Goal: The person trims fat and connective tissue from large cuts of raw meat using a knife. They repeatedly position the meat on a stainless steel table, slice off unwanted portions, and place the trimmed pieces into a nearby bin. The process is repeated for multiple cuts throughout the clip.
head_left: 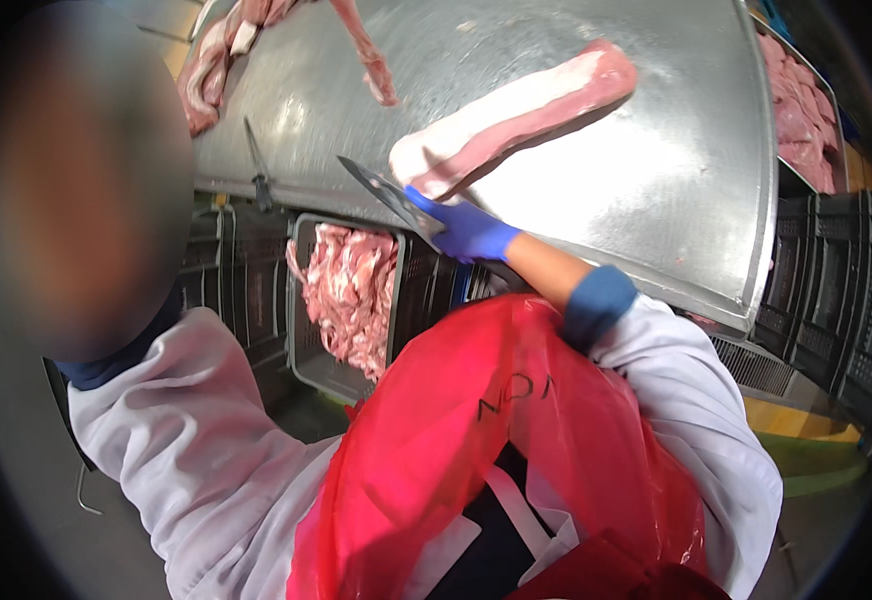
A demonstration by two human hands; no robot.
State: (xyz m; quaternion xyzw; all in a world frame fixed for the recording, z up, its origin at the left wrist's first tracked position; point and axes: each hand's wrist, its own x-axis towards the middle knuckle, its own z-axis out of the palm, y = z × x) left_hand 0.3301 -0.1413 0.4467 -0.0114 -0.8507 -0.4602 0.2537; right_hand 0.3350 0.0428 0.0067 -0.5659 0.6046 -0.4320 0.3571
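Observation:
My right hand (pixel 474 232), in a blue glove, is closed round a wide-bladed knife (pixel 384 192) at the near edge of the steel table (pixel 556 25). The blade points up and left, close to the near end of a long pale pink piece of meat (pixel 516 112) with a white fatty side. That piece lies slanted across the tabletop. My left arm, in a white sleeve (pixel 196 420) with a dark blue cuff, rises at the left. A large blur covers my left hand (pixel 76 220), so its fingers cannot be made out.
A second, narrow knife (pixel 258 168) lies at the table's near left edge. Below stands a grey crate (pixel 301 345) of meat trimmings (pixel 351 295). More meat strips (pixel 211 75) lie at the far left. A tray of meat pieces (pixel 801 115) and black crates (pixel 821 290) stand right.

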